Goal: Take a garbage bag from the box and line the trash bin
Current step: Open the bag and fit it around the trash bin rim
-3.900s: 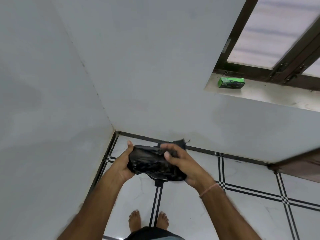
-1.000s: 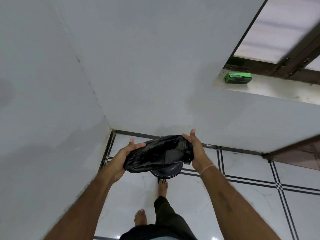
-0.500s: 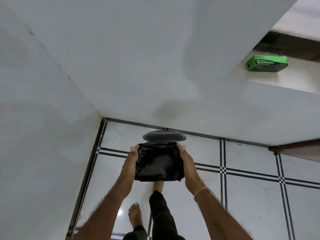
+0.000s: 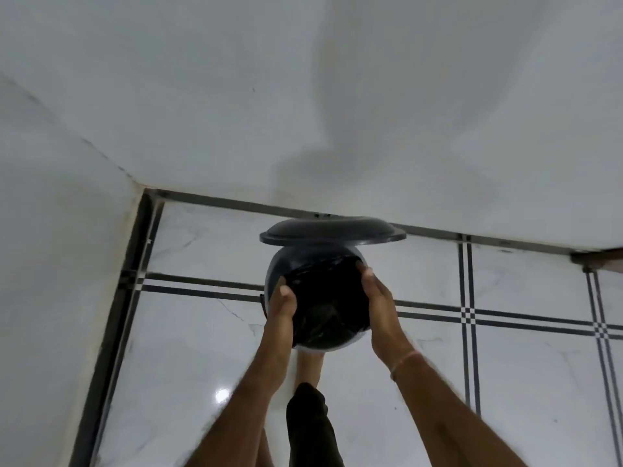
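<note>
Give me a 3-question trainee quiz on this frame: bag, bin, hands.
1. True or false: the round dark plastic trash bin's lid is raised.
2. The crinkled black plastic garbage bag is: A) on the floor B) in the bin's mouth C) on the lid.
3. Which hands hold the bag?

Key: 1 true. 2 B, inside the round dark plastic trash bin. 3 both, the left hand and the right hand at opposite sides.
</note>
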`<state>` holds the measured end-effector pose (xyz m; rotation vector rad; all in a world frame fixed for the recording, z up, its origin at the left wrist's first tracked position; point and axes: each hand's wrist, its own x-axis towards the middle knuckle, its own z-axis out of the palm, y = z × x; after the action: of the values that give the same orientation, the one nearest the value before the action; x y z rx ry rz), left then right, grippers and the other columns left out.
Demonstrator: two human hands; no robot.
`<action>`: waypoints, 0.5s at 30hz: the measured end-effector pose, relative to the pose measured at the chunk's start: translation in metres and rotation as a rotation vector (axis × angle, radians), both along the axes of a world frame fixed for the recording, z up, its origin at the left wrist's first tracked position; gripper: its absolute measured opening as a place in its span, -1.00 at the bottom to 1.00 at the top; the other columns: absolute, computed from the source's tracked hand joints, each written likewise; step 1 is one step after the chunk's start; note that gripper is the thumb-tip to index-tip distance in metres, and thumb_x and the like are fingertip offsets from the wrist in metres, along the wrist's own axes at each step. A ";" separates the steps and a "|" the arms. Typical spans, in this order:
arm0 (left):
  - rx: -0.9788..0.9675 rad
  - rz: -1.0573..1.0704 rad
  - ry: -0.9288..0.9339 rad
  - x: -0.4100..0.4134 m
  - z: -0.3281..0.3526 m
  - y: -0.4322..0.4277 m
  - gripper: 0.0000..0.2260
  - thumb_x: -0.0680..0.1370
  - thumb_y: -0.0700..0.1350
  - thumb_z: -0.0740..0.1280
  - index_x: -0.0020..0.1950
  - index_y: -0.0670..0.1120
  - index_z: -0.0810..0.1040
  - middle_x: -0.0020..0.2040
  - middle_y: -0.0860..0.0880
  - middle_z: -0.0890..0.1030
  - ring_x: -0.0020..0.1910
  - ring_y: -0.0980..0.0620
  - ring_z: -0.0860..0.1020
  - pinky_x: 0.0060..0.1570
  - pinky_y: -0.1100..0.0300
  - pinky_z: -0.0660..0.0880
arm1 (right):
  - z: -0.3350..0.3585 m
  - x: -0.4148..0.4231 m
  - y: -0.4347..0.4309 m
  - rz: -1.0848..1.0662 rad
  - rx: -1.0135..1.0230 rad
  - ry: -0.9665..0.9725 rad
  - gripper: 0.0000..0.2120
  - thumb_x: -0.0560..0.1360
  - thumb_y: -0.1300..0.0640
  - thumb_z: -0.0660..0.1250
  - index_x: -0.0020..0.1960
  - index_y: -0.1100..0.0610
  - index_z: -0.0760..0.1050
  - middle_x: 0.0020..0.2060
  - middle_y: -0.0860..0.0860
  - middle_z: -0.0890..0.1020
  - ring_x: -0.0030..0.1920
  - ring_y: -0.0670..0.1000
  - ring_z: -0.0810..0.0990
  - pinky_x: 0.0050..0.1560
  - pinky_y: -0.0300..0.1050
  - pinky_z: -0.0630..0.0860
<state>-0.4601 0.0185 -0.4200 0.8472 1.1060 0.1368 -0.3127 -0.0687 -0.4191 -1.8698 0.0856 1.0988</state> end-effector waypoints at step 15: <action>1.064 -0.325 0.699 0.005 -0.120 0.041 -0.73 0.63 0.08 0.35 0.22 -0.04 0.64 0.19 -0.14 0.64 0.21 -0.29 0.52 0.12 -0.17 0.39 | -0.110 0.053 -0.017 -0.005 0.193 -0.117 -0.73 0.67 0.27 0.30 0.34 0.23 0.62 0.18 0.17 0.73 0.24 0.20 0.68 0.34 0.17 0.59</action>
<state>-0.4555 0.0594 -0.5398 2.1277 1.5229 0.1610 -0.2593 -0.0853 -0.5288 -1.7540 -0.0802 0.9567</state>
